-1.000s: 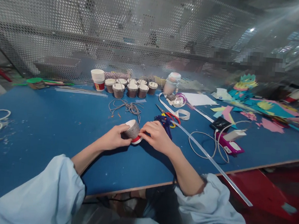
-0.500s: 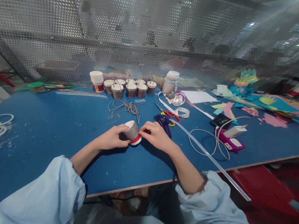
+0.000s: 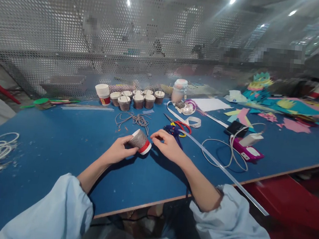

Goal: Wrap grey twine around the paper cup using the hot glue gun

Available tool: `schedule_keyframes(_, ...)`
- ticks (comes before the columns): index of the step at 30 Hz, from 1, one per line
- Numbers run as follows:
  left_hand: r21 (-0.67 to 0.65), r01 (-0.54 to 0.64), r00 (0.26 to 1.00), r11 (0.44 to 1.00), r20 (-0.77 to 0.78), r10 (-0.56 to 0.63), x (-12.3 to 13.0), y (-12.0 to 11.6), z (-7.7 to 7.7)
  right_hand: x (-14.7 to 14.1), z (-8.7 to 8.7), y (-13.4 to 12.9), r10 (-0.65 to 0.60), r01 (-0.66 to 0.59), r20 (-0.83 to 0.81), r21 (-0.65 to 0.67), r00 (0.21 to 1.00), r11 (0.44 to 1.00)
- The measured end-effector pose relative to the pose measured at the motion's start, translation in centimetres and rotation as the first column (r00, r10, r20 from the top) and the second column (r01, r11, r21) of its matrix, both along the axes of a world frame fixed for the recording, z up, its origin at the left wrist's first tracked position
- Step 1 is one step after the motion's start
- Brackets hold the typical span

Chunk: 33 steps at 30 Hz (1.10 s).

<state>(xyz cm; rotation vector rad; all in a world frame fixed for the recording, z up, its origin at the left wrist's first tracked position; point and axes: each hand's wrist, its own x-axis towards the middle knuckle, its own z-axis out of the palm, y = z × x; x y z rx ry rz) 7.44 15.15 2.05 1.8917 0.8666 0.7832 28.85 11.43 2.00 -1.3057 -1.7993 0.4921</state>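
A small paper cup (image 3: 139, 139) lies tilted in my left hand (image 3: 121, 149), its white mouth facing up and left. Grey cord covers most of its side, leaving a red band and a white base bare at the lower right. My left thumb and fingers grip the wrapped part. Just right of the base, my right hand (image 3: 166, 145) has curled fingers drawn together, a small gap from the cup; anything between the fingertips is too small to make out. Behind the cup lies a loose tangle of grey cord (image 3: 138, 120).
Cord-wrapped cups with handles (image 3: 138, 101) stand at the back beside stacked paper cups (image 3: 102, 92). Right of my hands are a blue glue gun (image 3: 172, 129) with its long glue stick (image 3: 222, 164), scissors (image 3: 183, 126), a tape measure (image 3: 193, 121) and a purple power strip (image 3: 247, 150).
My right hand has come away slightly from the cup, so more of the red band shows. My left hand still grips the cup. The camera view has tilted up slightly.
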Motion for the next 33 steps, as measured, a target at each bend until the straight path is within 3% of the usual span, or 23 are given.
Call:
schedule_keyframes(9,-0.097,-0.011,0.996,0.995,0.083,0.019,0.2,-0.2,-0.1,-1.4,0.1,-0.9,0.008,-0.009,-0.003,-0.032,1.0,0.999)
schedule_keyframes(12,-0.109,0.02,0.998,0.994,0.061,-0.013,0.0,-0.1,-0.3,-1.4,0.1,-0.7,0.002,-0.007,-0.038,-0.117,0.999,0.993)
schedule_keyframes(18,-0.112,0.062,0.998,0.992,0.037,-0.058,-0.4,0.2,-0.7,-1.2,0.2,-0.4,0.061,-0.14,-0.25,-0.31,0.966,0.94)
schedule_keyframes(25,-0.16,0.02,0.997,0.987,0.07,-0.009,-0.9,0.7,-1.4,-1.1,-0.2,0.0,0.067,-0.185,-0.32,-0.352,0.945,0.918)
schedule_keyframes(30,-0.298,-0.016,0.967,0.954,0.237,0.09,-0.8,0.8,-1.6,-1.2,-1.2,0.5,0.03,-0.162,-0.345,-0.361,0.938,0.919)
schedule_keyframes(33,-0.301,-0.063,0.947,0.951,0.282,0.152,-0.7,0.9,-1.4,-1.2,-1.7,1.0,-0.006,-0.125,-0.347,-0.354,0.938,0.927)
